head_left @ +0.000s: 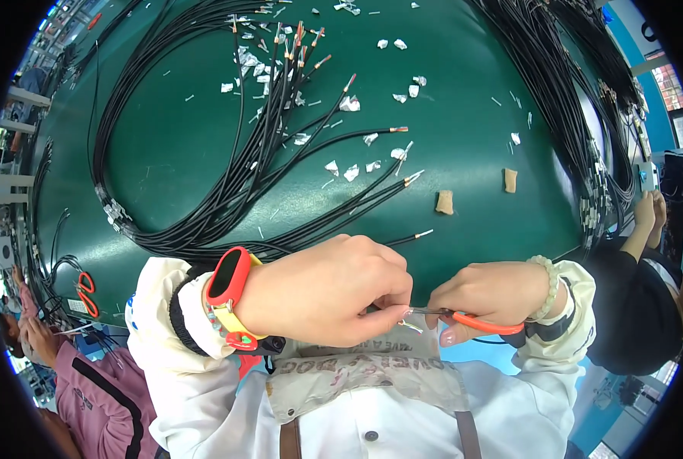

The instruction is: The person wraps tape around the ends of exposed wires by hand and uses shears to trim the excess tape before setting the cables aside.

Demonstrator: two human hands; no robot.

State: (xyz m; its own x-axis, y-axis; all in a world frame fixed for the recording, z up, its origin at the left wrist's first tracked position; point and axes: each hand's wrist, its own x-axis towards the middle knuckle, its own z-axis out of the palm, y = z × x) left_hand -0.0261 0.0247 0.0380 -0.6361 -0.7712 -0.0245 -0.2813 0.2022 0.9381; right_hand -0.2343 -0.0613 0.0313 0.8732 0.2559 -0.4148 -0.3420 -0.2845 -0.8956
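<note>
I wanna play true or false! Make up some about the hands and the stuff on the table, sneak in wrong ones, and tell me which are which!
1. The right hand holds an orange-handled cutting tool. True.
2. The tabletop is red. False: the tabletop is green.
3. Thin wires poke out by the thumb of the left hand. True.
4. The beaded bracelet is on the left wrist. False: the beaded bracelet is on the right wrist.
5. Black cables lie on the tabletop. True.
6. Every cable end is in the hands. False: many cable ends lie loose on the tabletop.
</note>
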